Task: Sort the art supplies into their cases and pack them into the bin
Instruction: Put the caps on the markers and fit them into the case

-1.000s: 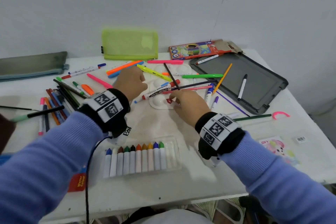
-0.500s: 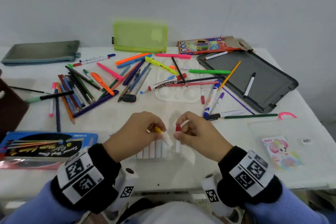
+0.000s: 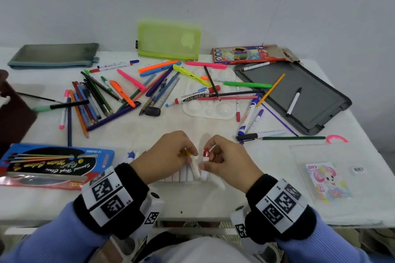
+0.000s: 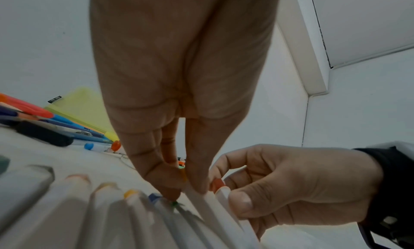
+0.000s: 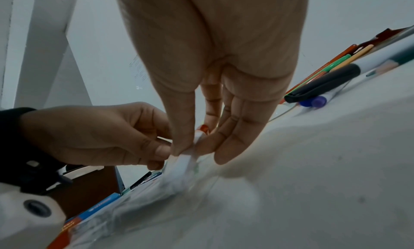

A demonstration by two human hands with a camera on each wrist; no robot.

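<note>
A clear crayon tray (image 3: 171, 178) with a row of white-wrapped crayons (image 4: 100, 208) lies at the table's near edge, mostly hidden under my hands. My left hand (image 3: 186, 153) pinches a yellow-tipped crayon (image 3: 189, 152) over the tray's right end, tip up and tilted. Just beside it, my right hand (image 3: 210, 157) pinches a red-tipped crayon (image 3: 205, 153) between thumb and fingers. The left wrist view shows the red-tipped crayon (image 4: 218, 184) close against my left hand's fingertips (image 4: 197, 187). In the right wrist view my right hand (image 5: 190, 146) grips the white wrapper below the red tip (image 5: 202, 128).
Loose pens, pencils and markers (image 3: 102, 96) cover the table's middle around a white palette (image 3: 210, 109). A green mesh pouch (image 3: 168, 40), a grey pouch (image 3: 53, 55) and a pencil box (image 3: 245, 54) lie at the back. A grey tray (image 3: 299, 96) sits right, a blue box (image 3: 55, 160) near left.
A second ago both hands were out at the palette. They have pulled back to the crayon tray, each holding a crayon. Over the last half second they have hardly moved.
</note>
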